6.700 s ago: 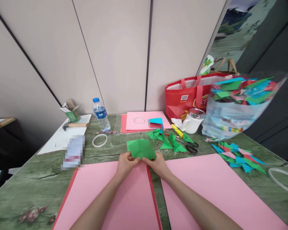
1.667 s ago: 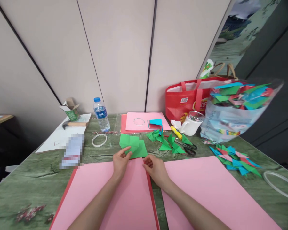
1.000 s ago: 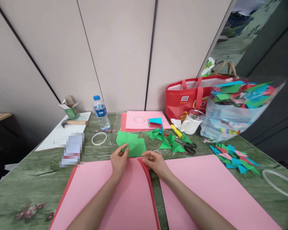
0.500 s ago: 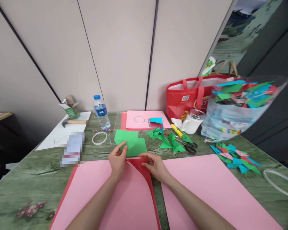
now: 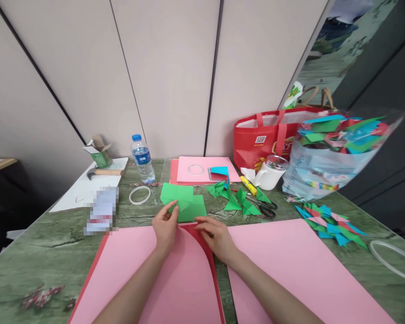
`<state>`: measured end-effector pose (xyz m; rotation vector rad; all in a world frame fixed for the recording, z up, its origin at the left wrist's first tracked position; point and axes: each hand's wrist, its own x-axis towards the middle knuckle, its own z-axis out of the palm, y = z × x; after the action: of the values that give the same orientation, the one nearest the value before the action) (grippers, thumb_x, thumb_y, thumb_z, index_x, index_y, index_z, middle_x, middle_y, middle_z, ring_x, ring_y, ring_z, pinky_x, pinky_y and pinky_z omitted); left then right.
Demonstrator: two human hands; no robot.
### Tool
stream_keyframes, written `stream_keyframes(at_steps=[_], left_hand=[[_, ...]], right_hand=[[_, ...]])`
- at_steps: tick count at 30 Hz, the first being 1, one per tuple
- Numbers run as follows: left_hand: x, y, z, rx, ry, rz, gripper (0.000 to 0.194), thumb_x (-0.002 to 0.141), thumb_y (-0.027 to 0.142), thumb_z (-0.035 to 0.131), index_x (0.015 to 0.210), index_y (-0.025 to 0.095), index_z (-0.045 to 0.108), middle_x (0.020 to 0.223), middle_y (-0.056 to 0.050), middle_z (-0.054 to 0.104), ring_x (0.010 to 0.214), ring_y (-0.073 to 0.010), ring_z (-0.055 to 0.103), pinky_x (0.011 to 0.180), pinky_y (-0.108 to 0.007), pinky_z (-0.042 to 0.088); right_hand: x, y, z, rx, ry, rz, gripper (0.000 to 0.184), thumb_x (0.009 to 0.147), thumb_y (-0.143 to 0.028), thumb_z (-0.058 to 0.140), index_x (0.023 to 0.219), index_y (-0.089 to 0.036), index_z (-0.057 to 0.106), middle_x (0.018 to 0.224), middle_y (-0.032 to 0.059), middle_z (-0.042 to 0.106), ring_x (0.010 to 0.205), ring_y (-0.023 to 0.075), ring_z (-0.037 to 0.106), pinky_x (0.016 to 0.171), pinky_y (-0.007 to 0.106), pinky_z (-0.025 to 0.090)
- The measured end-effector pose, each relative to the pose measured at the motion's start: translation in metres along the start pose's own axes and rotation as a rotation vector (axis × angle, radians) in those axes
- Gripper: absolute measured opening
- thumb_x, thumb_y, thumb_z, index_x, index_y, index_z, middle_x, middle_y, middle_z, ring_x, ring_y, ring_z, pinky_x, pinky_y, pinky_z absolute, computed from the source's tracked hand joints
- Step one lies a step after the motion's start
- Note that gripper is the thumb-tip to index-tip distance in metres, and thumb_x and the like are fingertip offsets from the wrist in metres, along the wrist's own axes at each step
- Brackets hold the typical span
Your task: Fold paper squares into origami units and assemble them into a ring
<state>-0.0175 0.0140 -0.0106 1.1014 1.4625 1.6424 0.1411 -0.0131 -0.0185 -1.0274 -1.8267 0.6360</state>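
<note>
My left hand (image 5: 165,221) pinches a partly folded sheet of green paper (image 5: 175,192) between thumb and fingers. Under and beside it lies another green sheet (image 5: 195,207), flat on the table. To the right, my right hand (image 5: 216,236) has its fingers stretched and its thumb apart, holding nothing, over the upper edge of red paper (image 5: 188,230). Pink paper (image 5: 128,270), its right side curling up, covers most of the red sheet below my left forearm. Several folded green paper pieces (image 5: 243,201) rest beyond my right hand, beside scissors (image 5: 267,208).
A water bottle (image 5: 142,158), white ring (image 5: 140,195) and hammer (image 5: 108,172) stand or lie to the left. At right are a white mug (image 5: 272,173), yellow glue stick (image 5: 249,185), red bag (image 5: 256,150), plastic bag of folded paper (image 5: 330,166) and pink sheet (image 5: 290,265).
My right hand has shifted very slightly left, its fingers and thumb still apart. The left hand keeps its pinch on the green paper in the same place.
</note>
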Motion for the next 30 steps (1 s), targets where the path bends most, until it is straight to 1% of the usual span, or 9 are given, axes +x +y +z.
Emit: stream_keyframes(at_steps=[4,7,11,13,16,19,22,25,30], left_hand=[[0.000,0.001,0.000,0.042,0.009,0.002,0.035,0.064,0.035,0.064,0.093,0.014,0.067,0.041,0.009,0.034,0.037,-0.0065,0.037,0.043,-0.020,0.039],[0.000,0.003,0.001,0.026,0.002,-0.049,0.036,0.064,0.035,0.063,0.093,0.013,0.066,0.042,0.008,0.037,0.040,-0.0104,0.049,0.041,-0.020,0.039],[0.000,0.004,0.001,-0.033,0.017,-0.119,0.037,0.064,0.033,0.063,0.095,0.014,0.064,0.045,0.007,0.042,0.048,-0.0161,0.061,0.046,-0.022,0.045],[0.001,0.004,0.001,-0.047,0.026,-0.122,0.037,0.063,0.033,0.064,0.095,0.014,0.064,0.046,0.007,0.043,0.048,-0.0160,0.062,0.047,-0.023,0.047],[0.001,0.003,0.001,-0.056,0.021,-0.114,0.038,0.063,0.034,0.064,0.096,0.014,0.064,0.047,0.007,0.046,0.047,-0.0156,0.061,0.048,-0.024,0.048],[0.001,0.003,0.001,-0.031,0.019,-0.100,0.037,0.064,0.033,0.064,0.096,0.015,0.064,0.047,0.007,0.047,0.045,-0.0147,0.060,0.046,-0.023,0.047],[0.000,0.003,0.001,-0.018,0.024,-0.096,0.036,0.064,0.033,0.063,0.095,0.015,0.064,0.046,0.007,0.047,0.046,-0.0150,0.061,0.046,-0.023,0.047],[0.000,0.004,0.000,-0.011,0.018,-0.077,0.038,0.065,0.034,0.063,0.097,0.014,0.063,0.045,0.007,0.047,0.046,-0.0158,0.061,0.046,-0.023,0.046],[0.000,0.005,0.000,-0.031,-0.031,-0.058,0.040,0.065,0.037,0.063,0.098,0.014,0.063,0.049,0.005,0.051,0.052,-0.0177,0.063,0.047,-0.022,0.046]], right_hand=[[0.004,-0.005,-0.004,0.006,0.026,-0.104,0.011,0.077,-0.025,0.058,0.084,-0.022,0.064,0.088,0.0055,0.067,0.089,0.0192,0.060,0.083,0.036,0.045],[0.000,-0.003,0.000,-0.066,0.041,-0.243,0.017,0.074,-0.027,0.062,0.090,-0.022,0.063,0.082,0.0048,0.068,0.081,0.0191,0.063,0.085,0.038,0.045],[-0.007,0.001,0.009,-0.203,0.073,-0.327,0.024,0.082,-0.015,0.050,0.103,-0.021,0.059,0.094,0.0069,0.067,0.080,0.0152,0.063,0.070,0.027,0.052],[-0.009,0.002,0.011,-0.253,0.110,-0.345,0.022,0.083,-0.014,0.048,0.098,-0.021,0.062,0.099,0.0081,0.065,0.080,0.0147,0.063,0.067,0.026,0.052],[-0.007,0.001,0.009,-0.338,0.166,-0.358,0.017,0.081,-0.015,0.050,0.084,-0.022,0.065,0.110,0.0094,0.059,0.094,0.0189,0.057,0.073,0.031,0.051],[-0.005,0.001,0.006,-0.393,0.144,-0.349,0.016,0.081,-0.015,0.051,0.082,-0.022,0.065,0.102,0.0084,0.061,0.092,0.0191,0.056,0.072,0.032,0.049],[-0.005,0.001,0.005,-0.373,0.086,-0.320,0.017,0.082,-0.015,0.048,0.083,-0.022,0.064,0.084,0.0063,0.064,0.078,0.0152,0.058,0.065,0.026,0.047],[-0.007,0.000,0.008,-0.284,0.055,-0.230,0.016,0.084,-0.018,0.046,0.083,-0.020,0.062,0.079,0.0057,0.065,0.074,0.0154,0.059,0.064,0.026,0.045],[-0.005,0.002,0.012,0.151,-0.002,0.236,0.019,0.082,-0.032,0.046,0.079,-0.018,0.058,0.053,-0.0029,0.054,0.045,0.0108,0.047,0.044,0.021,0.035]])
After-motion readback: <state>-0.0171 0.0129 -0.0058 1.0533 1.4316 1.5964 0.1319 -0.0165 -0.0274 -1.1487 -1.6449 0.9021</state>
